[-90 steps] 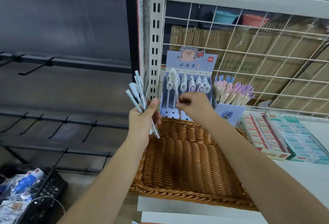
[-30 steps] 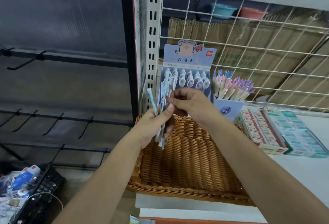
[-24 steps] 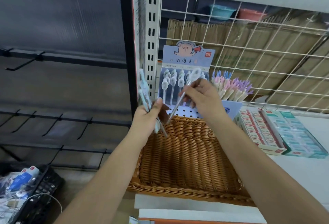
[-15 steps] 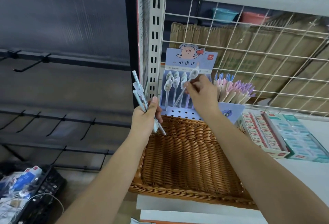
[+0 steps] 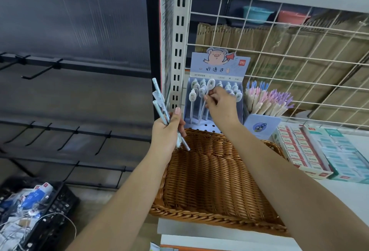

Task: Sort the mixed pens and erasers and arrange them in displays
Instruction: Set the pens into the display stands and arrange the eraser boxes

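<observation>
Head view: our right hand (image 5: 220,109) pinches one pen (image 5: 210,85) in the pig display (image 5: 218,67), and it might miss its hole and knock the standing pens (image 5: 192,97). Our left hand (image 5: 166,134) grips a bunch of pens (image 5: 158,100) by the basket (image 5: 209,173); a loose grip could drop them.

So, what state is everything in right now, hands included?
Left hand: grips the pen bunch.
Pen bunch: fanned out, pointing up.
Right hand: pinches one pen.
Pen: tilted, among the standing pens of the display.
Display: upright, partly filled.
Basket: nothing visible inside.
Eraser boxes: open, packed in rows.
</observation>
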